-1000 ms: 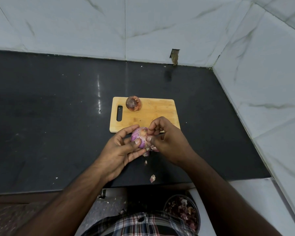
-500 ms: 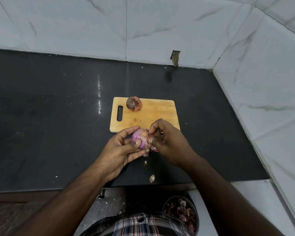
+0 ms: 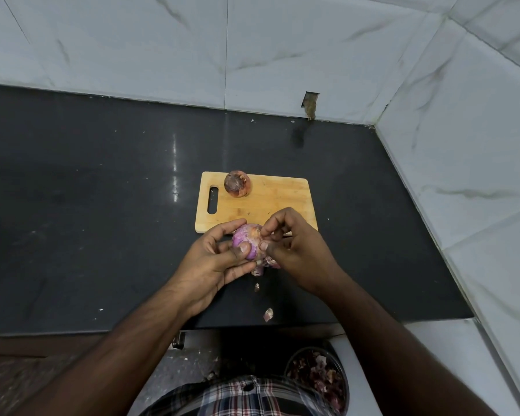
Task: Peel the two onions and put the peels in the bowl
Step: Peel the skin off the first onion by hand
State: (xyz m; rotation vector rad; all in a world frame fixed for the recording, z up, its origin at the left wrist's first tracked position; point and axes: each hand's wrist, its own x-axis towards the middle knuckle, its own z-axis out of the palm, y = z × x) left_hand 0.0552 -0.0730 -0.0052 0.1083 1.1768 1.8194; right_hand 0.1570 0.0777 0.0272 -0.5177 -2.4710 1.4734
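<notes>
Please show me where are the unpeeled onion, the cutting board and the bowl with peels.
unpeeled onion [image 3: 237, 183]: head view, middle of its skin.
cutting board [image 3: 278, 199]: head view, bare wood right of the onion.
bowl [image 3: 345, 375]: head view, right rim.

White marble-veined wall tiles [image 3: 162, 40] are meeting at a corner behind the black polished table [image 3: 72, 205], a small notch [image 3: 310, 105] showing at the wall's base, overhead light reflecting off the tabletop.

Dim overhead light; glare streak on counter [image 3: 174, 163]; wide-angle edge distortion.
</notes>
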